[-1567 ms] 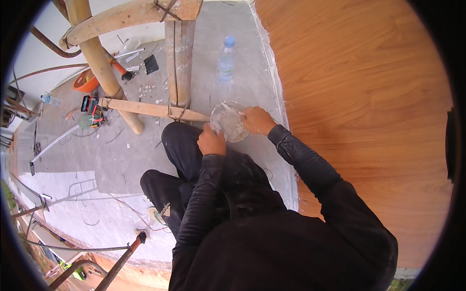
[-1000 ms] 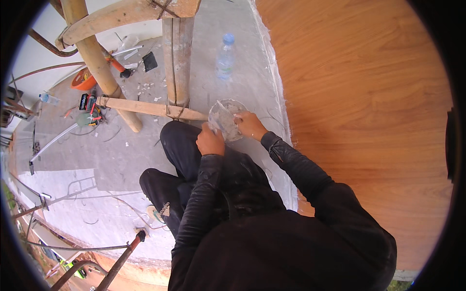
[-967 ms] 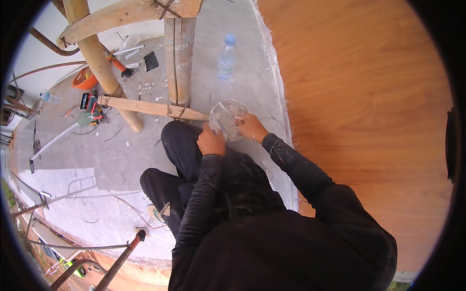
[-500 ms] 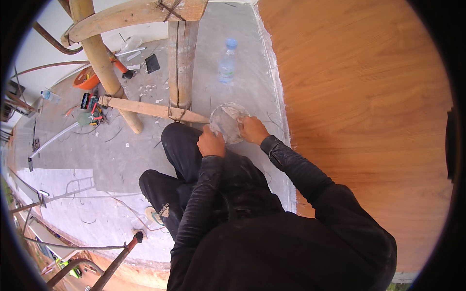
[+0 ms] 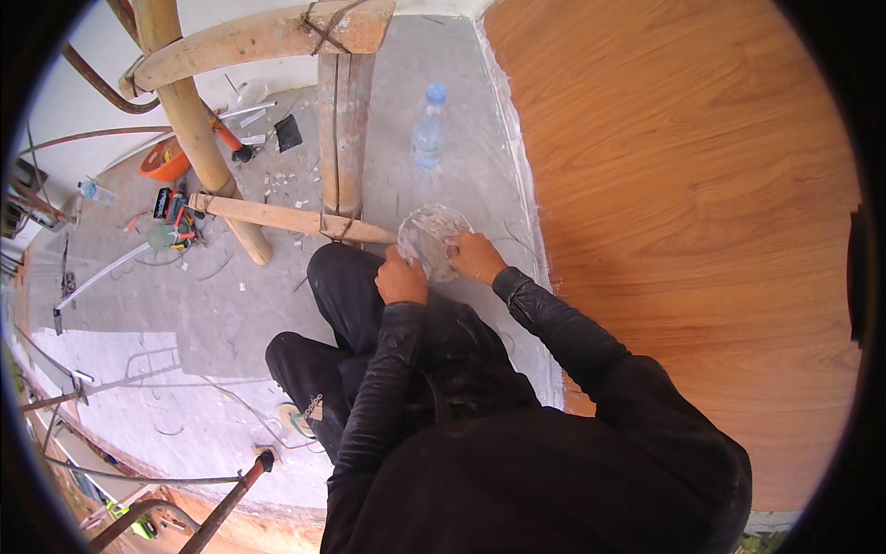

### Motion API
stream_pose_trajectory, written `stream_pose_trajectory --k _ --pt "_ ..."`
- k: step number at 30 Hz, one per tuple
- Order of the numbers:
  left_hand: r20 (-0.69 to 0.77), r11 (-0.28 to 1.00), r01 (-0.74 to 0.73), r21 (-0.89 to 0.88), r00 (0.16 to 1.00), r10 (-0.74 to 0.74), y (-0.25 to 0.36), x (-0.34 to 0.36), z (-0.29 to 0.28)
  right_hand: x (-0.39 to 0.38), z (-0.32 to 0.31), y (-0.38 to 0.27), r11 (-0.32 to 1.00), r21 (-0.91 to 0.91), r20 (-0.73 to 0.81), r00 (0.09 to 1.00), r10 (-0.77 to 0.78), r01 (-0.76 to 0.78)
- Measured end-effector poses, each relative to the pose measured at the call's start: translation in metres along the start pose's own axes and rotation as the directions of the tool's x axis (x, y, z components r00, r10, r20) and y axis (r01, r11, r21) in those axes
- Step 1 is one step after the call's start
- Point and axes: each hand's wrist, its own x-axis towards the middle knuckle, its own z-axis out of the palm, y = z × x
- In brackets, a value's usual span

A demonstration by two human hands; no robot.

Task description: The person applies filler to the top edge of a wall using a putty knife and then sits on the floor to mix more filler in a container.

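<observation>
A round, shallow container smeared with grey-white paste, perhaps a bowl or tub, is in front of my knees. My left hand is closed at its near left edge, the fingers curled against the rim. On the right side, my right hand reaches over the container with its fingers bent together in a pinch. Whatever sits between those fingers is too small and hidden to name. Just beyond the container stands a clear water bottle with a blue cap. The tip of a wooden crosspiece ends close to the container's left side.
Wooden posts tied with wire rise at the left front. A wood-grain panel fills the right side. Across the grey floor lie a power tool, an orange basin and debris. An orange metal leg stands at lower left.
My right hand has shifted slightly left and inward over the container. My left hand stays at its edge. The whole view has tilted a little, so the bottle appears lower.
</observation>
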Motion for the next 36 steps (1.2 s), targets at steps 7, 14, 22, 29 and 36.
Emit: stream_pose_trajectory --k 7,14,22,29,36 --pt "-0.006 1.0 0.013 -0.028 1.0 -0.013 -0.005 0.001 0.001 -0.01 -0.025 0.007 0.996 -0.08 0.198 0.979 0.057 -0.042" --pt "-0.035 0.998 -0.04 -0.046 0.999 0.038 -0.006 -0.003 0.0 0.009 -0.019 -0.04 0.909 -0.417 0.107 0.994 0.027 0.02" --pt "-0.053 1.0 -0.025 -0.018 0.998 0.024 -0.011 0.001 0.006 0.011 -0.021 -0.043 0.882 -0.46 0.298 0.954 0.045 0.102" --pt "-0.018 1.0 0.005 -0.019 1.0 -0.005 -0.003 0.001 0.005 0.011 -0.06 -0.059 0.817 -0.551 0.299 0.954 0.005 0.169" --pt "-0.017 1.0 0.004 -0.008 1.0 -0.004 -0.002 0.001 0.004 0.034 -0.01 -0.053 0.848 -0.501 0.246 0.968 -0.054 0.174"
